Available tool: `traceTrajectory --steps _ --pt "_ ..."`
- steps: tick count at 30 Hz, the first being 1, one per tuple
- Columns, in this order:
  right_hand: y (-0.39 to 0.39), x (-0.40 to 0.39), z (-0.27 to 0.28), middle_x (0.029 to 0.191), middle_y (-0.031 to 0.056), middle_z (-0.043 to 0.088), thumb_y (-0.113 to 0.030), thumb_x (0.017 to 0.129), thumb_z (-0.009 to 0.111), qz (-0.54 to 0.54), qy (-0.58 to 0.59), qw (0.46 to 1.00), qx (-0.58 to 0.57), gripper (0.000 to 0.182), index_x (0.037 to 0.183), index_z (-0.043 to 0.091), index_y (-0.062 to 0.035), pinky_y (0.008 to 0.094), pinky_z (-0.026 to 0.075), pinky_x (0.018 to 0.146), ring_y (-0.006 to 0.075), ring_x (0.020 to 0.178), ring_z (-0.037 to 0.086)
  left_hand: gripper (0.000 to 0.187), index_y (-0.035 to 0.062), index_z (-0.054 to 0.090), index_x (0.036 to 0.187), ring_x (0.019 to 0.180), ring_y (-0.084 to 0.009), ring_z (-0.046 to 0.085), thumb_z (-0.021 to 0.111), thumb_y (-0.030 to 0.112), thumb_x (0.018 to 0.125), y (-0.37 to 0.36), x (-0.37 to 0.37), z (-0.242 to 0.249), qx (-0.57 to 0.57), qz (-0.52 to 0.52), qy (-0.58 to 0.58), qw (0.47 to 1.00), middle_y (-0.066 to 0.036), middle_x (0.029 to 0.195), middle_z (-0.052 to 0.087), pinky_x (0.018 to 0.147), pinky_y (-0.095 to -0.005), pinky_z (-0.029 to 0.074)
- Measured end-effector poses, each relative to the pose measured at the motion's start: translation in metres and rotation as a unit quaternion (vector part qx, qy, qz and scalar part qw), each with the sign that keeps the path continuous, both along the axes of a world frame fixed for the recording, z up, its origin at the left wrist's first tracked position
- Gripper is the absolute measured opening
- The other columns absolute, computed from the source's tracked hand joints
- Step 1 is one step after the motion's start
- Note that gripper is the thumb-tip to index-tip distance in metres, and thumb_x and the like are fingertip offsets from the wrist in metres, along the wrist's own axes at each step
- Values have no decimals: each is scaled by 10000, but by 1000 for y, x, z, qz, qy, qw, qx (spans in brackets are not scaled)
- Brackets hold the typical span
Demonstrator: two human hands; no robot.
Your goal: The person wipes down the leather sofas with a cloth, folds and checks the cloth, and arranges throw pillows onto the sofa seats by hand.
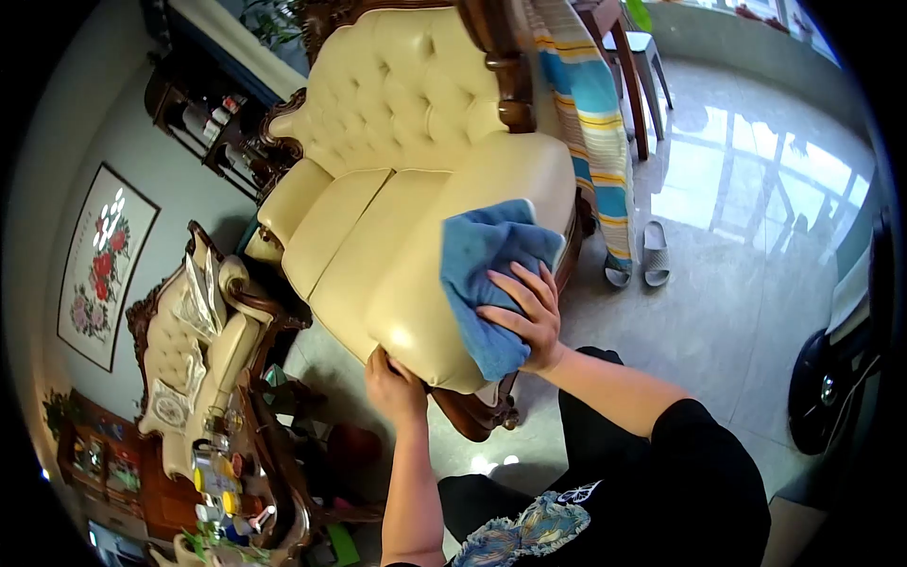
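Observation:
A cream leather sofa (359, 236) with a button-tufted back and carved dark wood trim fills the middle of the view. Over the front corner of its seat lies a crumpled blue cloth (487, 246). My right hand (524, 317) presses on this cloth and holds it against the leather; its fingers are a little apart and the thumb is hidden. At the lower front edge of the seat, my left hand (392, 383) grips the sofa with curled fingers, their tips partly out of sight.
Past the sofa's right side hangs a striped cloth (600, 123) near a grey stool (647, 61). Grey slippers (655, 255) sit on the shiny tiled floor (713, 331). A black round-based appliance (817, 392) stands far right. At lower left, a wooden table (293, 510) bears jars; another cream sofa (175, 359) stands behind.

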State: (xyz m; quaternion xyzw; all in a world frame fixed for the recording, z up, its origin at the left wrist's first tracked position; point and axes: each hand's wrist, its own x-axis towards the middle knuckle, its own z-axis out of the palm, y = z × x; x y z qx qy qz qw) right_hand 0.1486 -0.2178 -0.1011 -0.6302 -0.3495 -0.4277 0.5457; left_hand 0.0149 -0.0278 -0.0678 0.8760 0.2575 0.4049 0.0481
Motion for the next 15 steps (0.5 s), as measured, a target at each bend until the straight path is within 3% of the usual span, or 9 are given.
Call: traceTrajectory --steps 3,5,7,10,13,14,15 --pt "-14 51 -1 1371 53 614 -348 737 734 5 -5 999 -39 421 1151 711 -273 495 275 1150 327 1324 500 264 -9 648 1059 894 -429 614 487 159 933 -6 2 5 11 -5 1 1000 -215 966 649 748 -485 493" --pt "-17 94 -5 1410 71 574 -300 667 753 -21 70 997 12 512 1173 702 -236 517 284 1134 352 1345 469 290 4 653 1036 858 -444 608 474 212 942 -3 2 5 10 -6 14 1000 -225 920 641 726 -493 489" --pt "-23 141 -4 1386 64 584 -235 648 760 -27 100 991 86 559 1200 684 -194 484 352 1105 379 1304 484 298 -17 658 1018 873 -434 624 516 233 941 10 -2 -3 1 -15 10 1000 -222 918 660 735 -476 494" --pt "-34 197 -11 1390 38 583 -148 669 739 -32 144 982 117 548 1212 670 -170 439 386 1088 359 1264 508 313 -46 663 1025 873 -406 655 593 242 924 -6 3 7 -41 -42 -13 998 -213 939 692 759 -433 506" --pt "-24 257 -47 1199 64 674 -169 791 700 145 257 901 319 369 1142 682 -57 358 444 971 253 1089 603 350 -46 667 1007 840 -389 670 617 289 916 -9 7 8 -22 -38 -19 999 -202 908 697 736 -429 509" --pt "-18 275 -70 1118 76 699 -198 836 683 202 301 856 368 331 1112 684 -15 338 462 919 215 1013 626 319 -51 663 1011 817 -324 678 615 254 929 -6 6 6 -37 -37 -18 998 -179 908 707 722 -392 510" --pt "-10 289 -92 998 87 698 -269 895 642 168 280 871 368 336 1043 692 29 328 475 842 174 920 617 288 -55 658 1016 795 -258 686 613 219 941 -4 3 6 -51 -36 -17 998 -155 907 718 707 -355 511"
